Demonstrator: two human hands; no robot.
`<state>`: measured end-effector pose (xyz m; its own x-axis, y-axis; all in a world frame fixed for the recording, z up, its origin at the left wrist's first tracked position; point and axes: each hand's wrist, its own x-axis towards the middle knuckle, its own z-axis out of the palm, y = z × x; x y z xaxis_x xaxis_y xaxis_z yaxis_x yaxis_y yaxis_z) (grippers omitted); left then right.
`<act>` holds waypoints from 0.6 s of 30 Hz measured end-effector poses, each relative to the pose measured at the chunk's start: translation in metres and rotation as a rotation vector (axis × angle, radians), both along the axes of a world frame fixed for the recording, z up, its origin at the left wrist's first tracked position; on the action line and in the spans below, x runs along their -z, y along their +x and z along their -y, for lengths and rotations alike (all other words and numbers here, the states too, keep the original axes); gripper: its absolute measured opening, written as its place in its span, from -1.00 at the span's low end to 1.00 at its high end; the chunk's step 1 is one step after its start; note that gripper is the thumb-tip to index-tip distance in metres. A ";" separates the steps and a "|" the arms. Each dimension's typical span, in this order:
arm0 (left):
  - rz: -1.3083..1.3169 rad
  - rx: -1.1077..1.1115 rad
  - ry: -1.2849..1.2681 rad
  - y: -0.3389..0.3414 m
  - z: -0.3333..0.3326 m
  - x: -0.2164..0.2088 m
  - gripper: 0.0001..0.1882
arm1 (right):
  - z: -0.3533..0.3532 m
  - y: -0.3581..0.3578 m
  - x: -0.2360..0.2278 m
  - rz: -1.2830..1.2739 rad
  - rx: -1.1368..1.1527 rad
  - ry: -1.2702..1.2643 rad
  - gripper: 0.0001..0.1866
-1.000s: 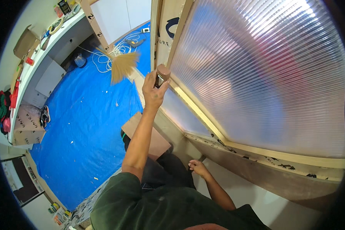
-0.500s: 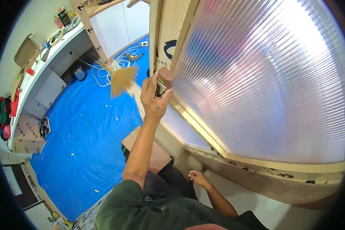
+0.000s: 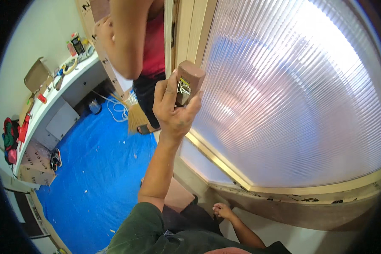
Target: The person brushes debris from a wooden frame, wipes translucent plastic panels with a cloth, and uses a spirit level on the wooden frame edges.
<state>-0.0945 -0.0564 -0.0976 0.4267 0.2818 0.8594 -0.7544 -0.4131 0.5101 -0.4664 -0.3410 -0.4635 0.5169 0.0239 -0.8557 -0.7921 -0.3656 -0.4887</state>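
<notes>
My left hand (image 3: 173,108) is raised in front of the wooden door frame, its fingers wrapped round a brown block (image 3: 193,77) with rounded edges. A small yellow and white patch shows on the block's near face. The block is beside the frame upright (image 3: 194,36), close to the ribbed translucent panel (image 3: 279,101); I cannot tell whether it touches the wood. Lower down, my right hand (image 3: 222,211) is closed beside the ledge under the panel. What its fingers hold, if anything, is hidden.
Beyond the frame stands another person in a red shirt (image 3: 155,46), one arm bent, a sandalled foot near a straw broom (image 3: 136,117). Blue sheeting (image 3: 101,169) covers the floor. A curved white counter (image 3: 78,70) carries tools and an open carton. White cable (image 3: 116,108) lies coiled behind.
My left hand has moved slightly right with the brown block, whose face is turned more toward me. Another person has come into view beyond the frame, hiding part of the broom and cable.
</notes>
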 end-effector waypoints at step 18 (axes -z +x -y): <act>0.130 0.011 0.024 0.004 0.000 -0.164 -0.41 | -0.011 -0.004 -0.028 0.027 0.091 0.000 -0.57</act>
